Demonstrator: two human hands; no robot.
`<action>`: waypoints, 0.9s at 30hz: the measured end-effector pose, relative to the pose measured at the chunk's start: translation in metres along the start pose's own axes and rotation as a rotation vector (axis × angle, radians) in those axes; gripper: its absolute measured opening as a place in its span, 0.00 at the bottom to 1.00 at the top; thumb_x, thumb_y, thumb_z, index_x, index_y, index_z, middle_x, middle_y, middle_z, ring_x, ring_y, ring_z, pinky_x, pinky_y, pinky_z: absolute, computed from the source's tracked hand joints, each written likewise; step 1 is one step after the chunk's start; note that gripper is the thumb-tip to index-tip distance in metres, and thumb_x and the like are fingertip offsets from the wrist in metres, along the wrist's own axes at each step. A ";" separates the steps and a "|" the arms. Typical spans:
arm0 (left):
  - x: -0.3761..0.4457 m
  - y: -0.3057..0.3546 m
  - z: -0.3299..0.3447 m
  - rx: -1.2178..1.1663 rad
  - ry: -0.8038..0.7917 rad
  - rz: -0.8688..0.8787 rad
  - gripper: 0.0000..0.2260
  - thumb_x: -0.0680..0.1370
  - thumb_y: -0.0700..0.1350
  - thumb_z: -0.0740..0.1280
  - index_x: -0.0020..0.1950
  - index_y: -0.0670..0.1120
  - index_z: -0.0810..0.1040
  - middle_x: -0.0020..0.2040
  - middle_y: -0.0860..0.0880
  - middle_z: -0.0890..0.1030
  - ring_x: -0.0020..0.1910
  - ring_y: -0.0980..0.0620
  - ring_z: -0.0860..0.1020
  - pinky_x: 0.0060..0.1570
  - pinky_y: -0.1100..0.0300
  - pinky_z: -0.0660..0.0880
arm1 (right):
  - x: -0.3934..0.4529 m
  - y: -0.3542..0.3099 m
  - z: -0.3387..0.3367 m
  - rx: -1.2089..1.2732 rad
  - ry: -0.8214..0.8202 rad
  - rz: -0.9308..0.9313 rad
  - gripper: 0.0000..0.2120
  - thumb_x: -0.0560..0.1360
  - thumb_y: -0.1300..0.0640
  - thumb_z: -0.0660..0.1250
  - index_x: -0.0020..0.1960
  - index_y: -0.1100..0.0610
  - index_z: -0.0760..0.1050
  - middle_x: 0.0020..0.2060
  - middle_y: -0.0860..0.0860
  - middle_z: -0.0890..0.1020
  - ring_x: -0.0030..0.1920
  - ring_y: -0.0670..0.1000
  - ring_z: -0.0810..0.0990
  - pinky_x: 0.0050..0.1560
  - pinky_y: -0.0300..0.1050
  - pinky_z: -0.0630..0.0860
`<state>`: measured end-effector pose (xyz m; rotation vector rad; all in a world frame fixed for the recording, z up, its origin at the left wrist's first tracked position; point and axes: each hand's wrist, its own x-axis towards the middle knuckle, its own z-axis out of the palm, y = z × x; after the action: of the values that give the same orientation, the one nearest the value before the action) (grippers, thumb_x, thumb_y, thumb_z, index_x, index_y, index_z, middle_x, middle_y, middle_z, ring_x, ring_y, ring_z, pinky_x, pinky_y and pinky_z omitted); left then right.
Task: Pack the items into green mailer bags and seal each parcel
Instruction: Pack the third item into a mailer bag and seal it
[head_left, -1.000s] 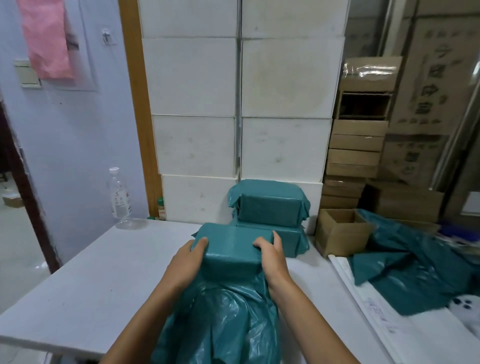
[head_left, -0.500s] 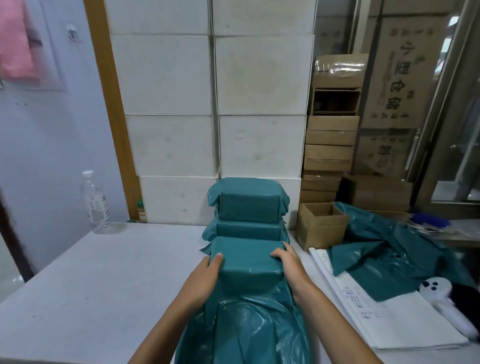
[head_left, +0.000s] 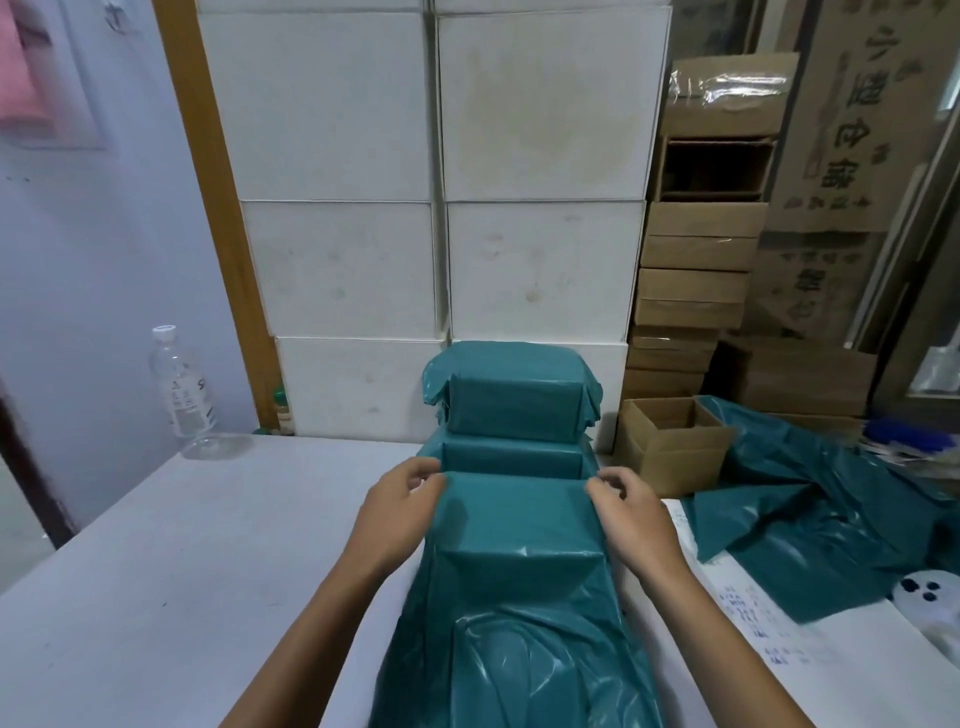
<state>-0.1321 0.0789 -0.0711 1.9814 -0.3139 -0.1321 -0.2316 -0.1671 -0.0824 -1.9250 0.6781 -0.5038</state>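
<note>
A boxy item sits inside a green mailer bag in the middle of the white tabletop, the film pulled tight over its top and near face, while the loose open end of the bag trails toward the person in shiny folds. The left hand holds the far left corner of the wrapped item, fingers curled and pinching the film at the edge. The right hand does the same at the far right corner — fingertips bent over the bag's rim, thumb side toward the parcel. Both forearms reach in from the bottom of the view, one on each side of the bag.

Just behind the held parcel, touching or nearly touching it, stand two sealed green parcels stacked one on the other, the upper one with its flap ends sticking out at the sides. They stand against a wall of stacked white boxes.

To the right, an open small cardboard box sits beside the stack, and a heap of empty green mailer bags lies spread over a sheet of printed paper. A white handheld device shows at the right edge — only partly in view. At the far left of the tabletop stands a clear water bottle, upright, near the pale wall. Brown cartons are piled behind the small box
</note>
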 end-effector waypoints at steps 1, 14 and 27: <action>0.003 0.002 0.004 -0.010 -0.011 0.004 0.13 0.81 0.52 0.65 0.65 0.56 0.81 0.63 0.56 0.84 0.64 0.54 0.81 0.68 0.49 0.76 | 0.002 -0.001 0.001 -0.033 0.021 -0.029 0.13 0.80 0.48 0.67 0.64 0.48 0.80 0.63 0.48 0.82 0.60 0.51 0.79 0.63 0.54 0.76; 0.026 0.009 0.035 0.442 -0.068 0.137 0.18 0.82 0.56 0.65 0.71 0.57 0.79 0.73 0.59 0.78 0.71 0.54 0.76 0.68 0.55 0.72 | 0.016 -0.005 0.028 -0.154 -0.174 -0.241 0.09 0.78 0.52 0.71 0.57 0.44 0.84 0.58 0.38 0.84 0.63 0.44 0.79 0.68 0.46 0.74; 0.037 -0.030 0.039 -0.379 -0.138 -0.142 0.13 0.73 0.52 0.75 0.57 0.52 0.84 0.56 0.47 0.87 0.54 0.46 0.86 0.57 0.50 0.82 | 0.015 0.019 0.031 0.542 -0.146 0.118 0.14 0.79 0.66 0.67 0.56 0.51 0.86 0.57 0.51 0.87 0.56 0.53 0.86 0.52 0.47 0.80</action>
<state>-0.1011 0.0462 -0.1133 1.6199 -0.2177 -0.3925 -0.2058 -0.1623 -0.1117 -1.3880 0.4936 -0.4166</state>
